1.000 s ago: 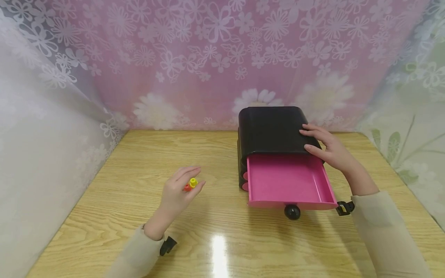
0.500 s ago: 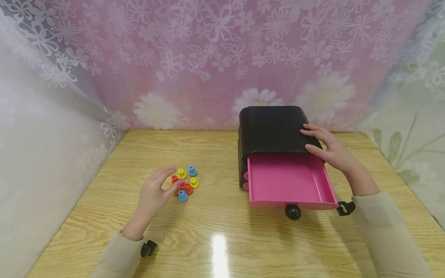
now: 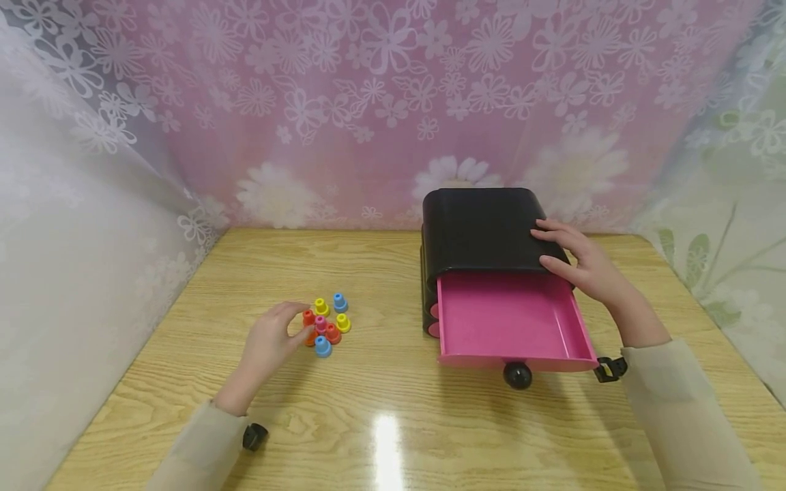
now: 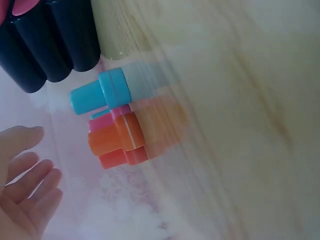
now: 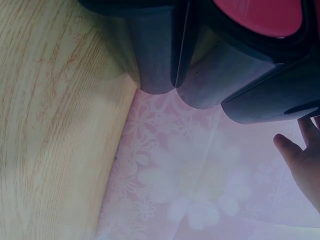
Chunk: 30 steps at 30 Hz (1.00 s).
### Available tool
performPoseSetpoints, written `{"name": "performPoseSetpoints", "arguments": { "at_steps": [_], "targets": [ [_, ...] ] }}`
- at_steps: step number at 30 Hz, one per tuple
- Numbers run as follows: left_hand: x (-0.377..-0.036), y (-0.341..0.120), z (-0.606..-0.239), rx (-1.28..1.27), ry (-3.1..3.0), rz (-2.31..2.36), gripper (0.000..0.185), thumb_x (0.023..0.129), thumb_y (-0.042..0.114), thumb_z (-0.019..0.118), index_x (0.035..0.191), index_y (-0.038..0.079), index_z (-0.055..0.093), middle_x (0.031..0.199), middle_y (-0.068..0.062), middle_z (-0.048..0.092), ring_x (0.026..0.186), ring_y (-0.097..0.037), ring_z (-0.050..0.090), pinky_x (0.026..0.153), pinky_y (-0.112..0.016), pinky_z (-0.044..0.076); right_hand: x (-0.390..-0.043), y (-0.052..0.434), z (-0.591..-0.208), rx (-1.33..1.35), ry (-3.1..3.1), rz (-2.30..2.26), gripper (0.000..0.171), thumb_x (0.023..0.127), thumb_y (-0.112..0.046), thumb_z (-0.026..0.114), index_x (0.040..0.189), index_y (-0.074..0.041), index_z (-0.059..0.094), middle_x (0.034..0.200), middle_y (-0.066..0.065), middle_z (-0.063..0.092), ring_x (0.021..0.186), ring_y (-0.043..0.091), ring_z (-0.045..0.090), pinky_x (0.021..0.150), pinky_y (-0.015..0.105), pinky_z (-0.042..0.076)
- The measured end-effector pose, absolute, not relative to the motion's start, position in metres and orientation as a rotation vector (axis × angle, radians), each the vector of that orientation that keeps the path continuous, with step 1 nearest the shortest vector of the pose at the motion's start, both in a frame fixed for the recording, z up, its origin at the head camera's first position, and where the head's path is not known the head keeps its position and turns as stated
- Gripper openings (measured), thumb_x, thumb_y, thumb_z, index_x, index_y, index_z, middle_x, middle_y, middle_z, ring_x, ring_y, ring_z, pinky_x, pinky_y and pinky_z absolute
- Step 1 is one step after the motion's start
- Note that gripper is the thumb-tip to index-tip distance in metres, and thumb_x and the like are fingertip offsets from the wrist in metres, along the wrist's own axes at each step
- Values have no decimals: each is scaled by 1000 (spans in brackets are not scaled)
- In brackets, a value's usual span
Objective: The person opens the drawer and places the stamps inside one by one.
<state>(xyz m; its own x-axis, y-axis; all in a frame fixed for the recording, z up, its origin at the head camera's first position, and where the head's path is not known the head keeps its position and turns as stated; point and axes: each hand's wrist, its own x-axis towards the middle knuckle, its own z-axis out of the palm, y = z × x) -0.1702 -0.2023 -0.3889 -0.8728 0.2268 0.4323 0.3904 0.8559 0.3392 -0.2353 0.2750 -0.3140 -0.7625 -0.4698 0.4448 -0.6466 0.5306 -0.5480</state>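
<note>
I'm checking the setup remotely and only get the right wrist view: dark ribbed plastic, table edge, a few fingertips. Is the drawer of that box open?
Observer: Yes, the pink drawer is pulled out of the black box, and it looks empty.
Operator: What is the right hand doing?
Observer: The right hand rests on the box's top right edge, fingers fairly straight.
Operator: And the left one?
Observer: The left hand is at a cluster of small colored pegs on the table, fingertips touching the red ones; I can't tell whether it grips any.
</note>
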Motion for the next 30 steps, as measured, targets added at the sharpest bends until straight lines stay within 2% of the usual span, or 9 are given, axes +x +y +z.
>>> {"name": "performPoseSetpoints", "arguments": {
  "at_steps": [5, 14, 21, 27, 30],
  "targets": [
    [-177, -204, -392, -406, -2795, -596, 36, 72, 10, 72, 103, -3, 62, 101, -16, 61, 94, -31, 56, 77, -43, 46, -236, 276, -315, 949, -2519, 1049, 45, 83, -3, 57, 126, 2, 45, 137, 18, 30, 130, 27, 17, 96, 59, 15],
    [-187, -207, -400, -419, -2921, -571, 29, 73, 7, 70, 98, -5, 63, 97, -17, 61, 88, -30, 58, 74, -41, 47, -239, 277, -318, 950, -2513, 1063, 44, 84, -3, 56, 126, 4, 44, 136, 20, 29, 127, 38, 17, 94, 62, 14],
    [-190, -204, -401, -402, -3018, -545, 27, 74, 9, 69, 98, -3, 63, 97, -16, 61, 87, -28, 58, 73, -40, 47, -236, 277, -318, 941, -2521, 1058, 45, 84, -4, 56, 127, 1, 45, 137, 18, 30, 128, 35, 17, 96, 60, 15],
    [-190, -201, -400, -396, -3073, -540, 26, 73, 9, 71, 95, -2, 63, 90, -11, 62, 78, -21, 58, 68, -35, 48, -237, 277, -319, 951, -2512, 1066, 45, 84, -3, 56, 127, 2, 44, 137, 18, 29, 129, 34, 16, 95, 60, 14],
    [-190, -200, -400, -393, -3076, -541, 23, 73, 7, 71, 94, -1, 63, 89, -10, 62, 78, -21, 58, 68, -35, 49, -239, 277, -320, 958, -2499, 1072, 44, 84, -3, 55, 126, 3, 44, 137, 19, 29, 129, 34, 16, 95, 61, 14]
  ]
}}
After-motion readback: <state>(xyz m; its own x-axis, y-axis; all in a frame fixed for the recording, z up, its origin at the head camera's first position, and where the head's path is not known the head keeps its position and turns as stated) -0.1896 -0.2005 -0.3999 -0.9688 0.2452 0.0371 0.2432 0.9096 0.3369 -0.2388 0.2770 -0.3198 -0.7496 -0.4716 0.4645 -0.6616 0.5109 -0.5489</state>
